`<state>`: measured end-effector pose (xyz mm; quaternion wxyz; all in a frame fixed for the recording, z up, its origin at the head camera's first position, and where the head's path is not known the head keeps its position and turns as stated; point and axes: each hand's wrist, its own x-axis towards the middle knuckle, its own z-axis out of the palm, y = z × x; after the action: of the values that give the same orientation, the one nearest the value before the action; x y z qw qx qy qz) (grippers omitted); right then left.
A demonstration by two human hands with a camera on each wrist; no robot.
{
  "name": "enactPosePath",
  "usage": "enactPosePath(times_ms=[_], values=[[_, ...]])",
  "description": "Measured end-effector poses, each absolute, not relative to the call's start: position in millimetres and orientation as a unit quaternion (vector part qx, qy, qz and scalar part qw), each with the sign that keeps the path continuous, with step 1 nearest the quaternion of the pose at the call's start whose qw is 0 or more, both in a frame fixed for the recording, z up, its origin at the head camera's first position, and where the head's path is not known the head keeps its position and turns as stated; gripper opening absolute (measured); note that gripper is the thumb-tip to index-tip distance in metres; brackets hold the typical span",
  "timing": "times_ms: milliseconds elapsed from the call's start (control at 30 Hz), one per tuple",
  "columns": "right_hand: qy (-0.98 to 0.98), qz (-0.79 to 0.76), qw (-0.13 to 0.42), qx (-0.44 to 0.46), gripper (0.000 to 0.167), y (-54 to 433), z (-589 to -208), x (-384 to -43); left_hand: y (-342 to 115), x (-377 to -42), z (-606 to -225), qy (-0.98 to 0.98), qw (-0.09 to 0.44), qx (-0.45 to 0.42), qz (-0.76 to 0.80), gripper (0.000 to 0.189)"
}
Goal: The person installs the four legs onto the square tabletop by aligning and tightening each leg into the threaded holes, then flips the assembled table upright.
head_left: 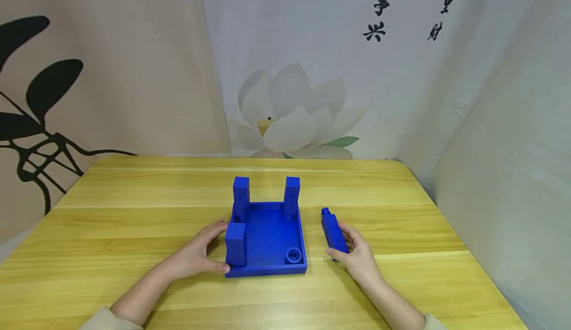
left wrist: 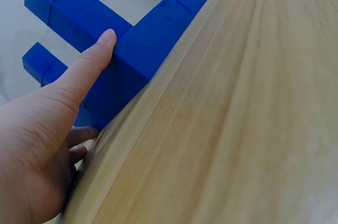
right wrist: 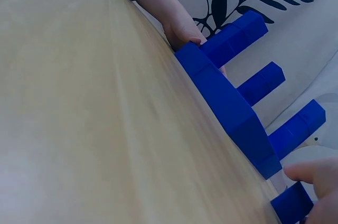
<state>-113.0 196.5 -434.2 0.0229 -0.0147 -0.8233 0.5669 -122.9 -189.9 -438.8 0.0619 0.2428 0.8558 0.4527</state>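
Observation:
A blue tray-shaped base [head_left: 266, 271] sits on the wooden table with square blue posts [head_left: 236, 245] upright at three corners. At its near right corner is a round socket [head_left: 293, 255]. My left hand [head_left: 196, 254] holds the base by its left side, thumb at the near left corner and fingers along the side wall. To the right of the base, my right hand [head_left: 357, 258] grips a loose blue post [head_left: 333, 233] between thumb and fingers. Its narrower round end points away from me. In the right wrist view, this post [right wrist: 292, 203] shows only in part beside the thumb.
The wooden table [head_left: 134, 196] extends around the base on every side. A printed cloth [head_left: 294, 32] with a lotus and dark characters hangs behind the table's far edge. Another pale cloth [head_left: 508, 146] hangs along the right.

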Motion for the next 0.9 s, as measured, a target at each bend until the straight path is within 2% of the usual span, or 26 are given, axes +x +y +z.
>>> enactPosePath(times_ms=[333,900], values=[[-0.838,0.544,0.048,-0.012,0.073,194.5,-438.1,-111.2,-190.1,-123.2,-437.8,0.855,0.061,0.247,0.451,0.093],[-0.825,0.559,0.076,-0.041,0.050,191.6,-436.0,-107.1,-190.1,-123.5,-439.1,0.857,0.049,0.247,0.449,0.092]])
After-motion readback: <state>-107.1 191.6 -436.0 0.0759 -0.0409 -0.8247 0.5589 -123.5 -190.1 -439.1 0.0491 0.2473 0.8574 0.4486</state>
